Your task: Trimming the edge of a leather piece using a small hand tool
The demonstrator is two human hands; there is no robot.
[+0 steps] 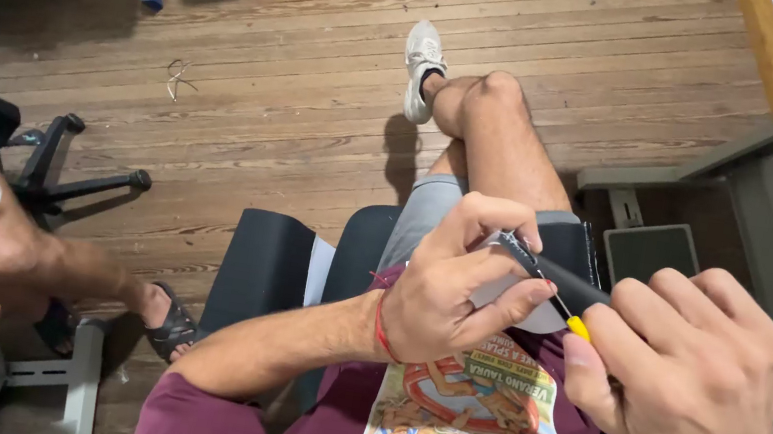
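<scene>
1. Up close, the left hand (457,287) pinches a small white piece (534,313) over the lap.
2. Meanwhile, the right hand (696,381) is clamped on a black, yellow-tipped tool (563,287), its point touching that piece.

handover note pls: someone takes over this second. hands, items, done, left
Left hand: pinches a small white piece over the lap, fingertips at the tool's tip.
Right hand: grips a black tool with a yellow part, pointed into the left fingers.
Both above the printed shirt, person seated on a black chair.
Done: piece and tool brought together.
Left: unclear; the contact point is hidden by fingers.
</scene>
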